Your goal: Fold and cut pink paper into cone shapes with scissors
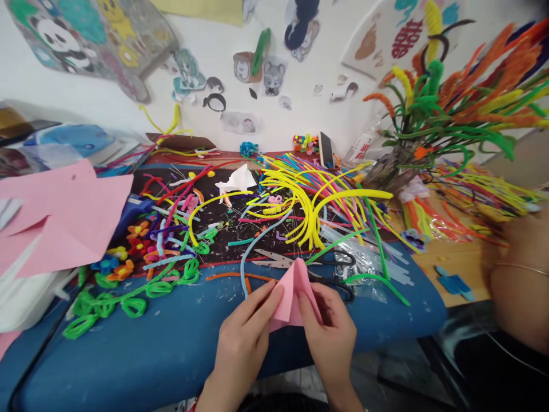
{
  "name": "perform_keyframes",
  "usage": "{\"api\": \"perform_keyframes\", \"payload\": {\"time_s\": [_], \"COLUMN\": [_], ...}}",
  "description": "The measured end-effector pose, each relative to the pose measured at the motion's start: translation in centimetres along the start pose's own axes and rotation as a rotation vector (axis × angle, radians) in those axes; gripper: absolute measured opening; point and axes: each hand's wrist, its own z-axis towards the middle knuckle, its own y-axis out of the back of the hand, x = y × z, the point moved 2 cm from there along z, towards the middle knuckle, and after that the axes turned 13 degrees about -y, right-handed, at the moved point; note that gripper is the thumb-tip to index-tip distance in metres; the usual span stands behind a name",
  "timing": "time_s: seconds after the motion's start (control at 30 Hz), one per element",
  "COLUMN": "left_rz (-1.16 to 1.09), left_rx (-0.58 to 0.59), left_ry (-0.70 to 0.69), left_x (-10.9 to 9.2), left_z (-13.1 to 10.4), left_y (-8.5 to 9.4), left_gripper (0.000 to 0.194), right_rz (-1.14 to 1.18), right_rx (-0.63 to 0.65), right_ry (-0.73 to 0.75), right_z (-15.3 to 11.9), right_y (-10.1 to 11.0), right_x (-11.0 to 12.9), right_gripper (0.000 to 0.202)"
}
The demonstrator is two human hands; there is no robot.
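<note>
A folded piece of pink paper (293, 294) is held between both hands at the table's front edge, its rounded fold pointing up. My left hand (253, 326) pinches its left side with thumb and fingers. On the right side, my right hand (328, 323) has its thumb on the front of the paper and its fingers curled behind. Just beyond the paper lie scissors (278, 260) with black handles, and an orange pipe cleaner (227, 276) lies to their left.
Yellow pipe cleaners (306, 212) cover the middle of the blue table (171, 343). Large pink sheets (94, 217) lie at left, near green looped stems (132, 306). A vase of colourful stems (394, 160) stands back right. Another person's arm (521, 274) is at far right.
</note>
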Motion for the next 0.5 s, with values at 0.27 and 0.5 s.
{"api": "perform_keyframes", "payload": {"time_s": [0.27, 0.5], "left_rz": [0.017, -0.234], "left_rx": [0.012, 0.037], "left_ry": [-0.015, 0.163], "left_x": [-0.6, -0.6], "left_z": [0.1, 0.7], "left_y": [-0.2, 0.8], "left_gripper": [0.039, 0.019], "right_rz": [0.061, 0.525], "right_rx": [0.080, 0.086], "right_ry": [0.028, -0.388], "right_z": [-0.3, 0.1], "right_y": [0.7, 0.9], "right_x": [0.5, -0.2], "right_gripper": [0.015, 0.012]}}
